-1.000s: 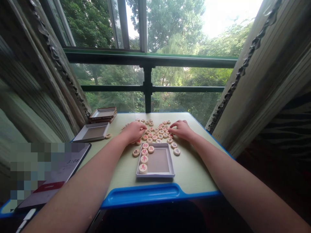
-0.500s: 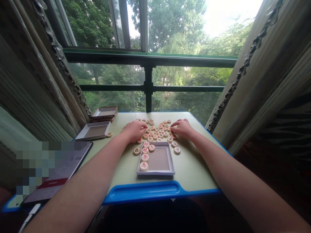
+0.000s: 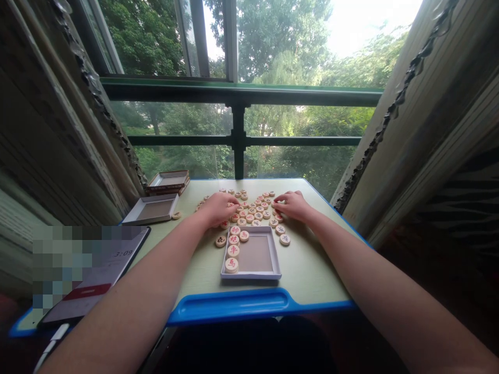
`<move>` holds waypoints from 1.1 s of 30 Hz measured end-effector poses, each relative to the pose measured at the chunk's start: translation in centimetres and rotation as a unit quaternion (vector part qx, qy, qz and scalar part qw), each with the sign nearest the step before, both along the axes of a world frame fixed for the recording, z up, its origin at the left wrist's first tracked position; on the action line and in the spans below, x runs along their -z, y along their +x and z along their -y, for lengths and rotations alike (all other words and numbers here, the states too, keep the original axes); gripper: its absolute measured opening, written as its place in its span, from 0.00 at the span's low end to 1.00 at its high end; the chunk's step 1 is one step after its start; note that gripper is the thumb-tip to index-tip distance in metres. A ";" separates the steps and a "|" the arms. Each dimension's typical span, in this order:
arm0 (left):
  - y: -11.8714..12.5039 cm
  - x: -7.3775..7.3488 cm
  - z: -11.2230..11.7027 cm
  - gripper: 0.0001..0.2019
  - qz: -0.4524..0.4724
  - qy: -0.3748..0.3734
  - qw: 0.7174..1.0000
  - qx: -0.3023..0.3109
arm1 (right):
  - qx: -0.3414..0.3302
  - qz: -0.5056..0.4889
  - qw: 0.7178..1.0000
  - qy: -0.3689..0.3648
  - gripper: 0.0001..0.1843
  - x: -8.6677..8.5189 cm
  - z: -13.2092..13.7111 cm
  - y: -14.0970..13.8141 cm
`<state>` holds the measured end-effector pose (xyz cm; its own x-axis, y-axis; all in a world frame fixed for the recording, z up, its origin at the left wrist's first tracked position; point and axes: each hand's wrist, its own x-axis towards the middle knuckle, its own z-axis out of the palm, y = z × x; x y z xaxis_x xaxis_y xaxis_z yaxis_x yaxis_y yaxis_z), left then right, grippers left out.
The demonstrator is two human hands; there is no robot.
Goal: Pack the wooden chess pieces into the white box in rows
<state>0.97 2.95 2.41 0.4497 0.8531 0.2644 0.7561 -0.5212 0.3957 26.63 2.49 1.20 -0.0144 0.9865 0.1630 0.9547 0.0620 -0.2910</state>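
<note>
Almost nothing has shifted: the phone (image 3: 111, 267) by the left forearm went from 3:08 to 3:09, but the near tray (image 3: 255, 255) gained no disc. The left hand (image 3: 218, 209) and right hand (image 3: 293, 205) curl in at opposite sides of the loose discs (image 3: 259, 215); whether they pinch any, I cannot tell. Counted: 5 red-marked discs (image 3: 233, 251) in that tray, nearer than the 2 hands; 1 far tray (image 3: 156, 210) left of them.

Round pale pieces (image 3: 259, 215), red or dark characters — clustered beyond shallow white box (image 3: 255, 253); five red-marked ones inside.
</note>
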 end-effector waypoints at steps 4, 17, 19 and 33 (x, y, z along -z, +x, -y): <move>0.2 -0.3 0.3 0.15 0.019 -0.026 0.999 0.009 | -0.002 -0.001 1.000 0.018 0.16 -0.1 0.1 -0.2; 0.7 -1.5 1.3 0.16 0.162 -0.163 0.971 0.063 | -0.074 -0.365 0.928 0.010 0.12 -2.0 1.9 -1.5; 0.7 -1.5 1.3 0.16 0.194 -0.169 0.964 0.071 | -0.134 -0.423 0.896 -0.030 0.11 -2.5 2.7 -2.4; 1.0 -1.5 1.4 0.13 0.299 -0.252 0.915 0.099 | -0.219 -0.504 0.833 -0.066 0.15 -2.2 4.1 -4.8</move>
<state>1.94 1.59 3.90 0.5116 0.8523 0.1090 0.2375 -0.2621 0.9354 21.85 -1.59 3.38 -0.2995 0.9327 0.2011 0.1144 0.2444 -0.9629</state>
